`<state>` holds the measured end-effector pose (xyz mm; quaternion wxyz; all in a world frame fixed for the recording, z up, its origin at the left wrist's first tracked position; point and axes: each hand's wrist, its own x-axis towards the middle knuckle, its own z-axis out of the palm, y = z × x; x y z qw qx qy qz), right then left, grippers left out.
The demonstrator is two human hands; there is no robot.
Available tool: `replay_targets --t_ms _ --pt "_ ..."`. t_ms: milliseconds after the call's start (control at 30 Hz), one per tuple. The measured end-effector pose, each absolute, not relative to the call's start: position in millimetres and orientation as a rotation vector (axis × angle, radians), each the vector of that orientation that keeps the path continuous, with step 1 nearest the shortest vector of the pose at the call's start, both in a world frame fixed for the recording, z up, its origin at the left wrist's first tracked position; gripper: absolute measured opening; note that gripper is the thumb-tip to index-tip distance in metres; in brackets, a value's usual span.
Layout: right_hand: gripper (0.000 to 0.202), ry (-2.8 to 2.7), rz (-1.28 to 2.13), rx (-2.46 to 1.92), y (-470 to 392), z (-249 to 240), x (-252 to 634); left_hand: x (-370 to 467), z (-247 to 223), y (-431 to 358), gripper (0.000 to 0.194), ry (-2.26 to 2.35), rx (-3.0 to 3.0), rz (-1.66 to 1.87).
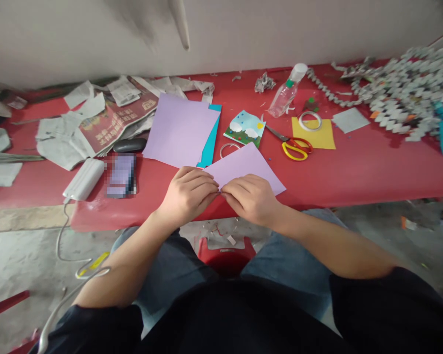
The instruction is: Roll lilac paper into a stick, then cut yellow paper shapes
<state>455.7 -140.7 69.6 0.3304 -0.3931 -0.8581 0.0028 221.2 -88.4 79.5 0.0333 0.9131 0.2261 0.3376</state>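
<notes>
A sheet of light purple paper (251,169) lies at the front of the red table, turned so a corner points away from me. My left hand (192,192) pinches its near edge, fingers bent over the paper. Close beside it, my right hand (251,197) grips the same edge, and the fingertips of both hands almost meet. The part of the paper under the fingers is hidden. Behind the hands, a larger purple sheet (180,130) rests partly over blue paper (211,140). A roll of tape (229,149) is partly covered by the held sheet.
Red-and-yellow scissors (295,146), a painted card (245,129), yellow paper (313,137) under a tape roll (310,121), and a plastic bottle (286,93) lie beyond. Newspapers (114,118), a phone (121,176) and a corded white power bank (84,179) are left; folded-paper chains (402,93) are right.
</notes>
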Motion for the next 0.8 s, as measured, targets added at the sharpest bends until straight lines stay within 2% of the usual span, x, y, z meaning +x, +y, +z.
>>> replay_targets --t_ms 233,400,700,800 --pt "0.013 -2.254 -0.033 -0.984 -139.9 70.6 457.9 219.7 86.8 -89.2 0.006 0.648 2.892 0.914" --pt "0.012 -2.248 -0.027 -0.975 -139.6 70.7 457.1 219.5 83.8 -88.6 0.014 0.658 2.808 1.017" --pt "0.014 -2.259 -0.018 -0.975 -141.8 74.6 456.5 218.2 88.9 -89.5 0.009 0.61 2.881 0.881" --pt "0.015 -2.247 -0.022 -0.977 -142.7 76.8 455.4 218.2 88.2 -89.5 0.007 0.63 2.813 0.951"
